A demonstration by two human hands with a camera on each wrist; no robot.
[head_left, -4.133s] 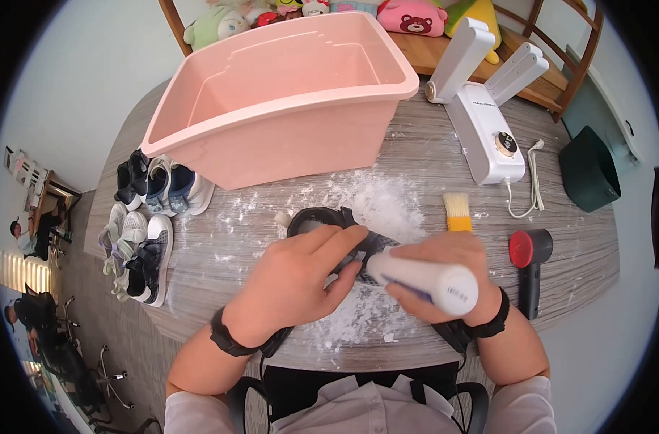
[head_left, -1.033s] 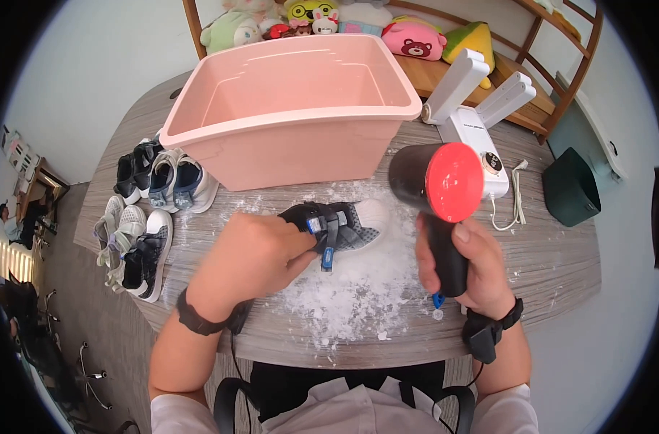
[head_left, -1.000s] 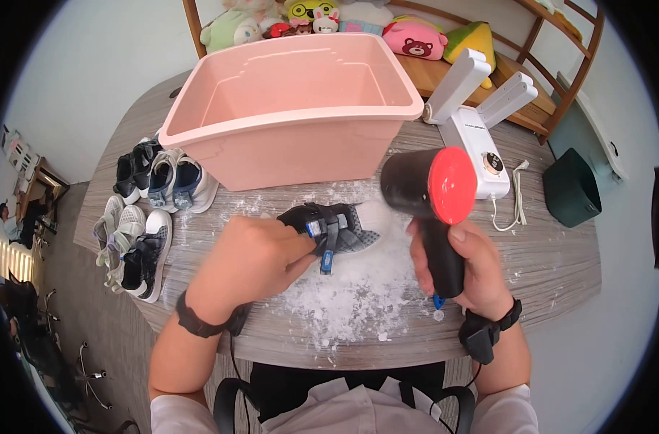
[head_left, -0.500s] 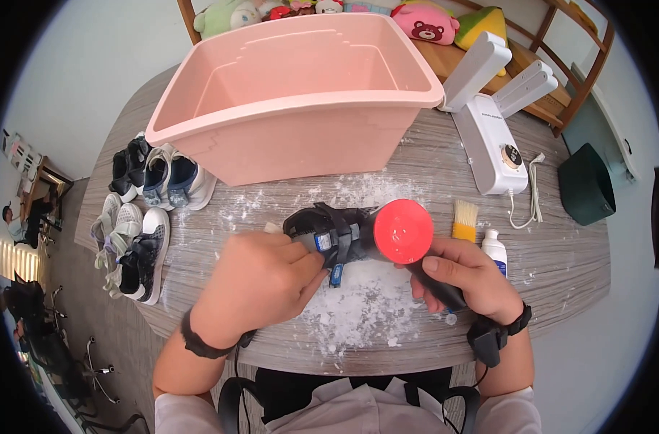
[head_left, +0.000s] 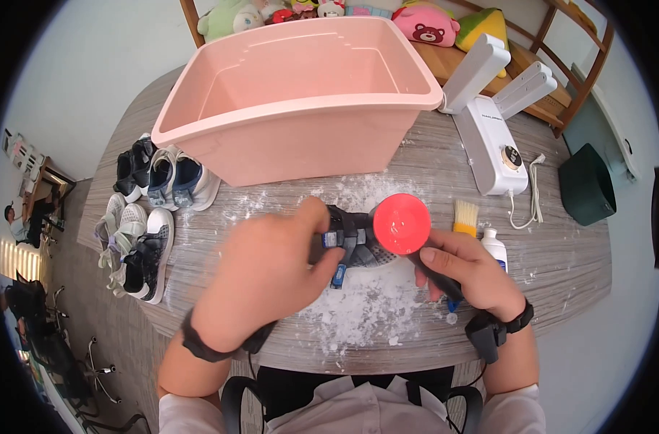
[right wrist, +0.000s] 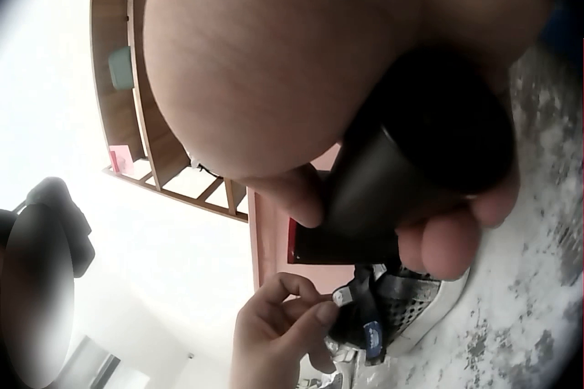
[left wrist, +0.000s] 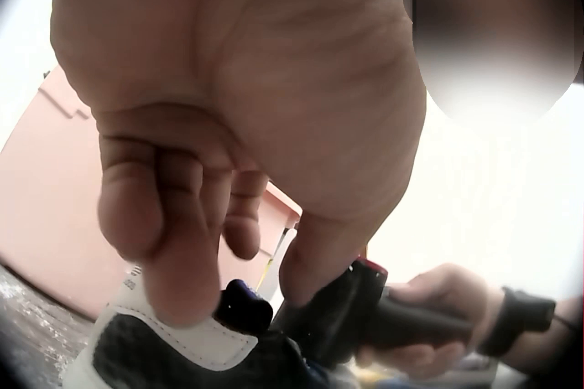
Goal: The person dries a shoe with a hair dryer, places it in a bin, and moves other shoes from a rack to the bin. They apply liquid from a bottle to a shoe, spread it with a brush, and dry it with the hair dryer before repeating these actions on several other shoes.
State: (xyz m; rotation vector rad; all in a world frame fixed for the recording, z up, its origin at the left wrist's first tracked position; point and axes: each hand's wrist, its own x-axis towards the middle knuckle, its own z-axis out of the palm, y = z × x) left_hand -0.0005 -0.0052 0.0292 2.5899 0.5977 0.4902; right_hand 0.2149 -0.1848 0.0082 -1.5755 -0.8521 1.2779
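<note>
In the head view a dark shoe (head_left: 355,249) with straps and blue tabs lies on the powdered tabletop (head_left: 365,311). My left hand (head_left: 260,275) grips its heel end, index finger and thumb on either side. The left wrist view shows that hand (left wrist: 237,88) from below, one fingertip against the shoe's white heel (left wrist: 132,316). My right hand (head_left: 474,278) holds the black handle of a red-faced tool (head_left: 402,223), its head over the toe of the shoe and hiding it. Thick fingers wrap the black handle (right wrist: 374,170) in the right wrist view.
Behind stands a pink tub (head_left: 300,137). Several shoes (head_left: 145,239) are at the left. On the right are a brush (head_left: 465,215), a white bottle (head_left: 494,248), a white appliance (head_left: 492,145) with a cord, and a dark green bin (head_left: 588,184). Plush toys sit at the back.
The bottle my right hand held earliest now stands on the table. The red-faced tool has come left over the shoe's toe. My left hand has shifted, its index finger raised higher round the heel end.
</note>
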